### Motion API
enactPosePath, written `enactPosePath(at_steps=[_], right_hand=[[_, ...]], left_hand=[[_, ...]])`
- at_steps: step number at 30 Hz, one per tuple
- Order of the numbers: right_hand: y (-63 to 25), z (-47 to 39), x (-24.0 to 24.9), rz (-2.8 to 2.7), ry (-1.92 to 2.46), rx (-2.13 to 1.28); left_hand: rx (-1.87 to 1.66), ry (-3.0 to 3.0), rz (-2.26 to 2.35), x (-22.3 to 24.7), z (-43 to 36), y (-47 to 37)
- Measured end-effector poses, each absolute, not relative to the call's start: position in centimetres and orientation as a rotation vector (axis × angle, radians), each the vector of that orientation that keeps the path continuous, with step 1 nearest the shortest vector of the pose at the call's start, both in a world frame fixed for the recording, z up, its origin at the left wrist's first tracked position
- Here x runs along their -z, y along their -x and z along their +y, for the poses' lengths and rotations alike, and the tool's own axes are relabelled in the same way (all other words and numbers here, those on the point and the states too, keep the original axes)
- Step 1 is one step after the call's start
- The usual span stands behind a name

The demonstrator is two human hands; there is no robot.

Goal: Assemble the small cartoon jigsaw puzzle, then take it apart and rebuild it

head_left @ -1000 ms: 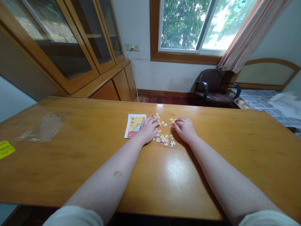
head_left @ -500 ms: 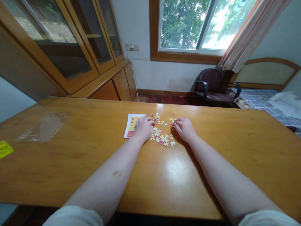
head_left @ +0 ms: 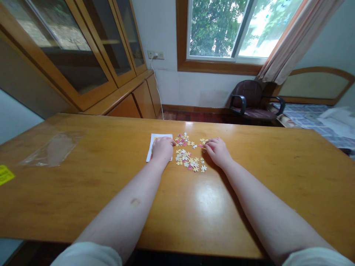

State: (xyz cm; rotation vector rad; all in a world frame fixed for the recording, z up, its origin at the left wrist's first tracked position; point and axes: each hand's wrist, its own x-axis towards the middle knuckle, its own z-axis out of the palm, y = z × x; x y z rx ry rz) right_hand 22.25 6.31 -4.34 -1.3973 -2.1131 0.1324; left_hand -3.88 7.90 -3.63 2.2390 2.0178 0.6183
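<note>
Small puzzle pieces [head_left: 189,159], yellow, white and pink, lie loosely on the wooden table between my hands. A second cluster of pieces [head_left: 182,139] is farther back. My left hand [head_left: 163,148] rests over a white-bordered picture card [head_left: 149,155] and covers most of it; its fingers are bent closed by the left edge of the pieces, and anything in them is hidden. To the right, my right hand [head_left: 217,149] has thumb and fingers pinched together beside a few yellow and pink pieces [head_left: 203,141]; what it holds is too small to make out.
A clear plastic bag [head_left: 57,147] lies flat on the left of the table [head_left: 111,177], with a yellow label [head_left: 5,174] at the left edge. Behind the table are a glass-door cabinet [head_left: 124,85], a dark chair [head_left: 249,98] and a bed [head_left: 307,114].
My left hand has moved left, off the edge of the pieces and farther over the card, uncovering more pieces. My right hand has stayed nearly in place.
</note>
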Motion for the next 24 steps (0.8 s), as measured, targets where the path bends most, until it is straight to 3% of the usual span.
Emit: enactPosePath(at_steps=[11, 19, 24], right_hand=[[-22.3, 6.4, 4.5, -2.110, 1.399, -0.133], [-22.3, 6.4, 4.5, -2.119, 1.399, -0.138], [-22.3, 6.4, 4.4, -2.108, 1.385, -0.144]], left_hand=[[-0.662, -2.372, 1.686, 3.4, 8.1, 3.6], [-0.606, -2.334, 1.805, 4.0, 8.1, 3.1], [-0.625, -2.476, 1.550, 2.9, 7.4, 2.6]])
